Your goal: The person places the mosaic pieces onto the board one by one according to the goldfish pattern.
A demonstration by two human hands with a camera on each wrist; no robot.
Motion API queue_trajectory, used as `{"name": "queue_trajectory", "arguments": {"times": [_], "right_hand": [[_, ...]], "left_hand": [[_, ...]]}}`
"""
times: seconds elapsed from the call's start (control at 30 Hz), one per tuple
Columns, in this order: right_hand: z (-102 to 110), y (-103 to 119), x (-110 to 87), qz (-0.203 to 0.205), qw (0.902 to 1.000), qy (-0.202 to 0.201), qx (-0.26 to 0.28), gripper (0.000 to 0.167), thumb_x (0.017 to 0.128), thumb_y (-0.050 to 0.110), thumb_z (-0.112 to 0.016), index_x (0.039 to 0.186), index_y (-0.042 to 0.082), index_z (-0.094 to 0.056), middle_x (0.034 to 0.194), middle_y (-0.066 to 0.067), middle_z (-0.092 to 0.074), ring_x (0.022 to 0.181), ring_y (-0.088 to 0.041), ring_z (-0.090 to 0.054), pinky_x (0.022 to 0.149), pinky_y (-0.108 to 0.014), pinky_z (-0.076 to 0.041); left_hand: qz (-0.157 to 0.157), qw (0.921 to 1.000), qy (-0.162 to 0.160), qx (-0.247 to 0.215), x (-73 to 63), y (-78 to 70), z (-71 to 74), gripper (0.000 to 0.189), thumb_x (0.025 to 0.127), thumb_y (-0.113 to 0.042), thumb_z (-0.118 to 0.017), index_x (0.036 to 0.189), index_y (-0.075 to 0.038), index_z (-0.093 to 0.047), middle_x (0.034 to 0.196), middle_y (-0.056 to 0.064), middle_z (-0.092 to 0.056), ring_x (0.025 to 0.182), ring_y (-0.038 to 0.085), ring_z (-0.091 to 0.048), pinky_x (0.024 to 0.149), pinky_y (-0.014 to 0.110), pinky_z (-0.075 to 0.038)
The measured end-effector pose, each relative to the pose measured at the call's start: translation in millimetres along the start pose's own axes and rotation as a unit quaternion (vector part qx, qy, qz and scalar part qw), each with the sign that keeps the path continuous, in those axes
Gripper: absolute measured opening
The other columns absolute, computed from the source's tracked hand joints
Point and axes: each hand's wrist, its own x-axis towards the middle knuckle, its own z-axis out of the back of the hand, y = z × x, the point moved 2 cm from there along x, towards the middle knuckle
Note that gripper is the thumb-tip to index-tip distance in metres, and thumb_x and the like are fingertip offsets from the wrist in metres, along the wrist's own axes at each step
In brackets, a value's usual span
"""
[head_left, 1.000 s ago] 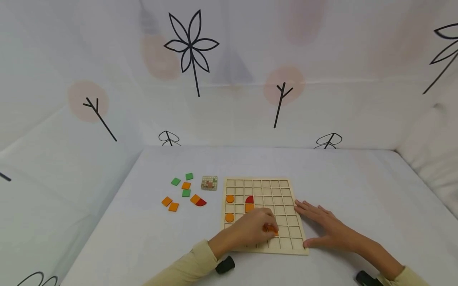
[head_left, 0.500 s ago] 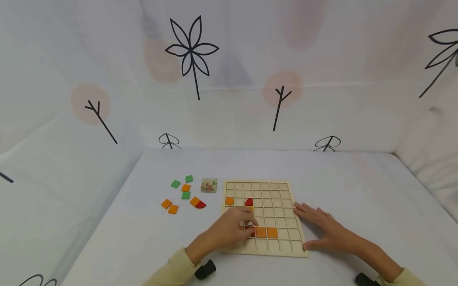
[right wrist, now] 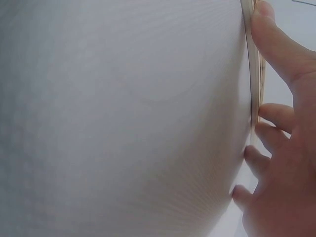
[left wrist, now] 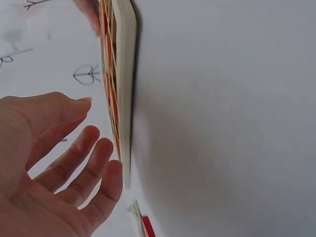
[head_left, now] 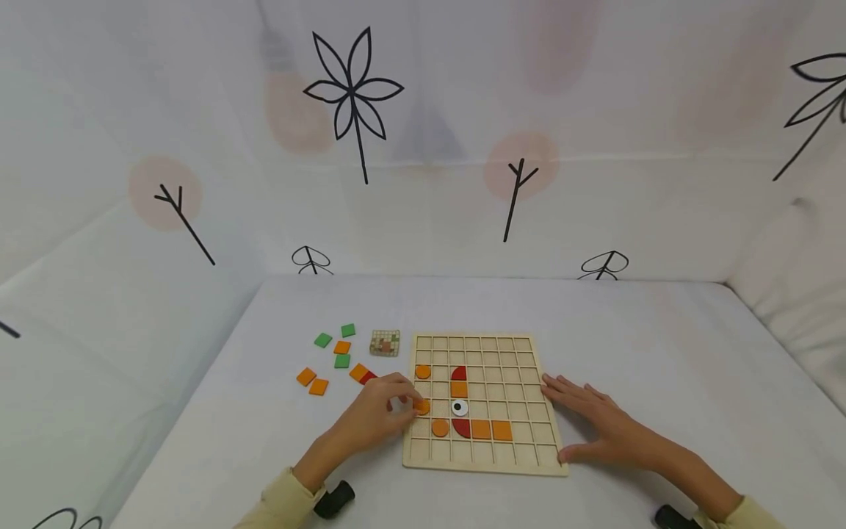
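- I have the orange disc [head_left: 424, 407] in the board's leftmost column, beside its left edge, nearer the bottom-left corner than the top-left.
- The relation I judge matters most: it lies just right of the left hand's [head_left: 366, 419] fingertips, the hand coming in across the board's left edge.
- Being round, the disc gives me no long axis to line up with.
- My left-wrist feed shows those fingers loosely bent, nothing visible in their grasp; whether a fingertip touches the disc, I can't tell.
- Around the disc I see an upper orange disc [head_left: 423, 372] in the same column, one cell between, and a lower orange disc [head_left: 440, 427] diagonally toward the bottom edge.
- Further right along the disc's row sits an eye piece [head_left: 459, 407].
- The right hand [head_left: 611, 426] is much farther off: fingers spread, touching the right edge of the board [head_left: 485, 467], thumb by the bottom-right corner, gripping nothing I can see.
- Loose green tiles [head_left: 341, 361] and orange tiles [head_left: 319, 387] lie toward the tabletop's [head_left: 661, 353] left edge.
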Motion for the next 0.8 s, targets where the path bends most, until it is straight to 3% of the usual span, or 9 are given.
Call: {"name": "queue_trajectory", "arguments": {"times": [0.33,0.6,0.8], "right_hand": [[-2,-2,0.7,-0.01,0.9999,0.004,0.006,0.09,0.071,0.055,-0.072,0.143,0.013,-0.041,0.148,-0.013,-0.036,0.141,-0.015,-0.021,0.101,-0.007,0.003],[-1,-1,1.5,-0.023,0.9996,0.013,0.006,0.09,0.071,0.057,-0.071,0.144,0.015,-0.04,0.149,-0.012,-0.034,0.141,-0.017,-0.02,0.101,-0.007,0.004],[0,1,1.5,-0.015,0.9998,0.011,-0.002,0.089,0.072,0.056,-0.071,0.144,0.014,-0.04,0.148,-0.013,-0.035,0.141,-0.009,-0.017,0.102,-0.007,0.004]], "left_hand": [[0.003,0.9967,-0.074,0.034,-16.7,29.5,25.9,0.015,0.079,-0.005,-0.074,0.093,-0.011,-0.072,0.093,-0.007,-0.063,0.08,0.016,-0.056,0.062,0.025,-0.048],[0.056,0.9901,-0.116,0.055,-33.5,49.4,46.9,0.018,0.076,-0.005,-0.076,0.092,-0.012,-0.072,0.091,-0.006,-0.062,0.082,0.016,-0.056,0.064,0.026,-0.049],[0.075,0.9858,-0.137,0.061,-45.4,65.3,61.2,0.017,0.077,-0.005,-0.076,0.092,-0.01,-0.073,0.094,-0.004,-0.064,0.081,0.017,-0.055,0.064,0.025,-0.049]]}}
